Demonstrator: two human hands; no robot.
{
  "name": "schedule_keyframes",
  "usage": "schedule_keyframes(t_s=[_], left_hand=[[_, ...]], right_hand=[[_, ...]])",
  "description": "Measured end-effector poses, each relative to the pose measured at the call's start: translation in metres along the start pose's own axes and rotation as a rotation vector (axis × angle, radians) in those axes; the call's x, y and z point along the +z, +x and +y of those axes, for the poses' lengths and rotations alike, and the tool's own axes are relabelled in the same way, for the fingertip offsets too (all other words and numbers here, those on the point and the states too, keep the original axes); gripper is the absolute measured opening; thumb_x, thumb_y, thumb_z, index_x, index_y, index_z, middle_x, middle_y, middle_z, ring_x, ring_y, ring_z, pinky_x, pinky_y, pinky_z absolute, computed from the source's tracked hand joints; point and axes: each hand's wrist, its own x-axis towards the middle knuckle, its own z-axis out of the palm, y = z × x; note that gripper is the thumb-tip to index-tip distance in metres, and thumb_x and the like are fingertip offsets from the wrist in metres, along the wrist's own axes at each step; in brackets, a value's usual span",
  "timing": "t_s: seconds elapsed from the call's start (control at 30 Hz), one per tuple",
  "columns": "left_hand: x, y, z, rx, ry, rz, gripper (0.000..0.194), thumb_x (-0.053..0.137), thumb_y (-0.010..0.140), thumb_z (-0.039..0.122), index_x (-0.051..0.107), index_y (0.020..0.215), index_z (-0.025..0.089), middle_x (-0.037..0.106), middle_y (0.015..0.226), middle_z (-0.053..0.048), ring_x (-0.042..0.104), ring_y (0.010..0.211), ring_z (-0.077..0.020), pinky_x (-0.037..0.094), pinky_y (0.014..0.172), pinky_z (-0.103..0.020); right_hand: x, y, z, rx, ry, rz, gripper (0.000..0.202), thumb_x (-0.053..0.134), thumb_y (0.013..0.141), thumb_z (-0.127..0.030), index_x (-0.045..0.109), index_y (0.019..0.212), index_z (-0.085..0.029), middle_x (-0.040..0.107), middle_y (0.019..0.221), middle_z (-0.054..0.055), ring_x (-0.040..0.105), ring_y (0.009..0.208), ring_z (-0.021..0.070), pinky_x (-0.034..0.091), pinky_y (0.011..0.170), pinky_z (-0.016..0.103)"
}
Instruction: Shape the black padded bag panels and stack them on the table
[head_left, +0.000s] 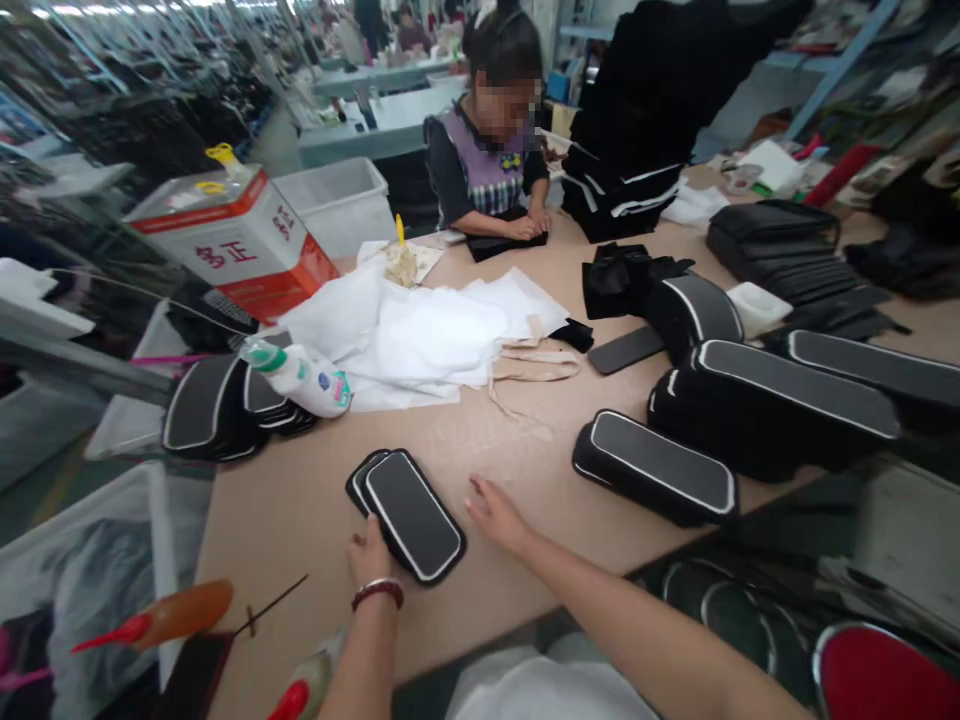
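Note:
A small stack of two black oval panels with white piping lies on the tan table in front of me. My left hand, with a red bracelet on its wrist, touches the near edge of the stack. My right hand rests flat on the table just right of the stack, fingers apart, holding nothing. A longer black padded piece with white piping lies further right.
More black piped pieces pile up at the right and at the left edge. White cloth, a plastic bottle and a red-and-white tin lie beyond. A co-worker sits across the table handling black fabric.

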Motion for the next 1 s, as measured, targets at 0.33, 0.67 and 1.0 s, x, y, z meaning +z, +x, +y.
schedule_keyframes(t_s=[0.33, 0.67, 1.0], left_hand=[[0.034, -0.04, 0.023, -0.255, -0.688, -0.209, 0.052, 0.063, 0.076, 0.03, 0.042, 0.123, 0.022, 0.067, 0.113, -0.011, 0.07, 0.089, -0.0212, 0.057, 0.08, -0.039], [0.05, -0.032, 0.037, 0.076, -0.611, -0.507, 0.06, 0.046, 0.087, 0.04, 0.038, 0.14, 0.013, 0.041, 0.147, -0.021, 0.043, 0.133, -0.0296, 0.038, 0.108, -0.047], [0.079, 0.005, 0.063, 0.316, -0.392, -0.734, 0.059, 0.024, 0.094, 0.053, 0.053, 0.132, 0.018, 0.048, 0.145, -0.006, 0.033, 0.14, -0.0173, 0.012, 0.12, -0.037]], right_hand=[[0.034, 0.023, -0.042, -0.01, 0.025, -0.078, 0.08, 0.053, 0.06, -0.006, 0.039, 0.137, -0.026, 0.056, 0.132, 0.008, 0.053, 0.12, 0.0276, 0.043, 0.102, 0.045], [-0.095, -0.054, -0.049, -0.291, -0.741, 0.014, 0.085, 0.043, 0.066, -0.002, 0.028, 0.146, -0.029, 0.053, 0.132, 0.011, 0.049, 0.12, 0.0288, 0.032, 0.104, 0.052], [-0.14, -0.069, 0.003, -0.072, -0.617, 0.117, 0.075, 0.058, 0.076, -0.023, 0.027, 0.144, -0.026, 0.041, 0.145, 0.011, 0.035, 0.135, 0.0278, 0.027, 0.11, 0.049]])
